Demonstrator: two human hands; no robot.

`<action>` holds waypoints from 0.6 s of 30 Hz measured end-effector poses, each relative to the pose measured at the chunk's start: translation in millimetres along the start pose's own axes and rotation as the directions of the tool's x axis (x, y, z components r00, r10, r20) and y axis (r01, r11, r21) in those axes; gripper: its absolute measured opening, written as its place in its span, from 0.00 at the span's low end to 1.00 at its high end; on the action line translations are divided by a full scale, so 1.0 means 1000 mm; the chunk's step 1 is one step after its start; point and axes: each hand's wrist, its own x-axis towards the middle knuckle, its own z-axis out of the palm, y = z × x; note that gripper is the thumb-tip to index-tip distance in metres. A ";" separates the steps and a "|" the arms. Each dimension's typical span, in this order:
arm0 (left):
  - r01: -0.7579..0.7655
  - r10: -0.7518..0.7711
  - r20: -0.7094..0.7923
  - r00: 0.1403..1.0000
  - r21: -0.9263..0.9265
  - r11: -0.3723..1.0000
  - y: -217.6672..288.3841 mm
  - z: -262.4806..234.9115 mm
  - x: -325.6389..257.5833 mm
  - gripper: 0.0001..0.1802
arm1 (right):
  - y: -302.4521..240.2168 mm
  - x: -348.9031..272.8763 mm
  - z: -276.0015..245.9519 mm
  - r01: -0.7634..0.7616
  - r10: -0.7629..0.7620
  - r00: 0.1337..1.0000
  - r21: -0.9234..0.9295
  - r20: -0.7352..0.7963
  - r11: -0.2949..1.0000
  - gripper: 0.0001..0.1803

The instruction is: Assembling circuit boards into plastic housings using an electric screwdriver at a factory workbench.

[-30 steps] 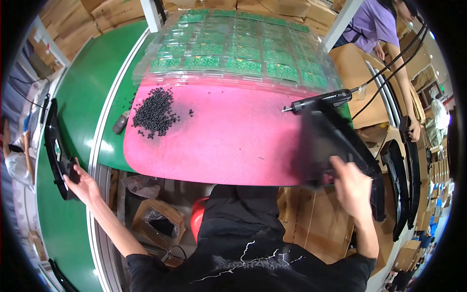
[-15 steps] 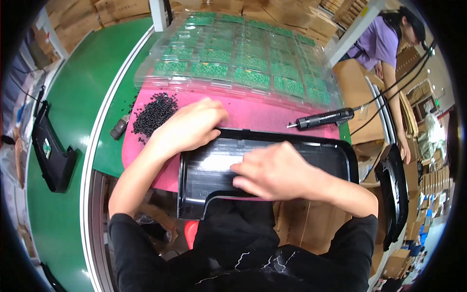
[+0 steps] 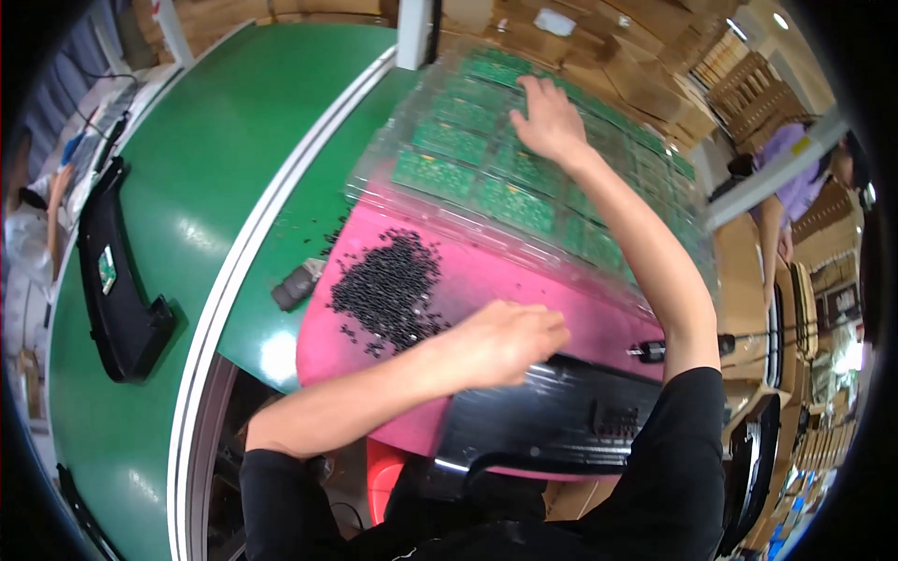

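2 hands (image 3: 505, 341) (image 3: 549, 120) out — black panel (image 3: 552, 416) half hidden by arm.

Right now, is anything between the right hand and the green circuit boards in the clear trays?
No loose object is in the way. The right hand already rests on the clear plastic trays. Whether its fingers touch a green circuit board or only the plastic cannot be told.

The right arm hides most of the electric screwdriver (image 3: 647, 352).
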 end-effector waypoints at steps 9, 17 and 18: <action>0.105 -0.101 0.048 0.994 -0.082 0.991 0.001 -0.005 0.004 0.17 | 0.012 0.100 0.079 -0.251 0.258 0.950 -0.062 0.175 0.966 0.32; 0.089 -0.083 0.113 0.990 -0.051 0.995 0.004 -0.011 0.011 0.13 | -0.014 0.028 -0.004 0.204 0.065 0.853 0.447 -0.517 0.871 0.11; 0.122 -0.119 0.123 0.985 -0.018 0.992 0.006 -0.011 0.009 0.13 | -0.029 0.005 -0.029 0.160 0.119 0.911 0.604 -0.395 0.781 0.10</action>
